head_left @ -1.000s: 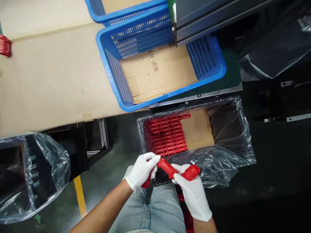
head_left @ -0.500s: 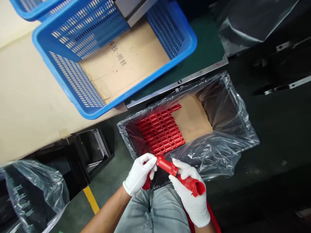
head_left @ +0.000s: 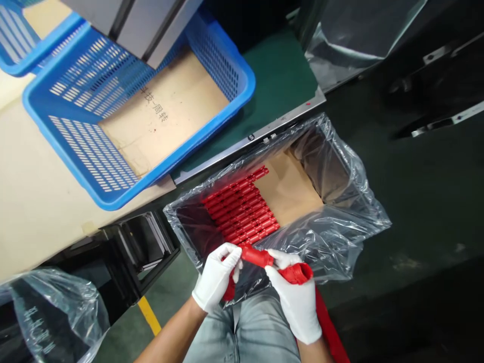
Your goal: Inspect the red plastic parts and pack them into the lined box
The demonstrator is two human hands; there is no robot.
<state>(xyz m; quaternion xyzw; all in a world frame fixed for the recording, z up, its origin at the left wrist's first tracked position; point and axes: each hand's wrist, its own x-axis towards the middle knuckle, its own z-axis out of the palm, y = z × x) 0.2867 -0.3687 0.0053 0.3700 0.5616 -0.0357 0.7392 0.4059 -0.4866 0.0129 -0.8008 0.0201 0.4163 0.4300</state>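
Red parts [head_left: 257, 255] look smooth, glossy plastic; gloves [head_left: 298, 305], matt cloth; basket [head_left: 181, 149], smooth plastic; liner [head_left: 333, 247], crinkled glossy film; basket sheet [head_left: 170, 111], matt cardboard.

I can't see much of the stubby red piece [head_left: 229, 288] behind the white-gloved left hand [head_left: 217, 275]. The white-gloved right hand [head_left: 297, 302] hides whether the smooth red tube [head_left: 257, 256] and the open-ended red cylinder [head_left: 297, 274] are joined. A grey metal panel [head_left: 102, 12] — cut off by the top edge — blocks part of the blue perforated plastic basket [head_left: 181, 150]. The white lettering [head_left: 38, 330] at lower left is too blurred to read.
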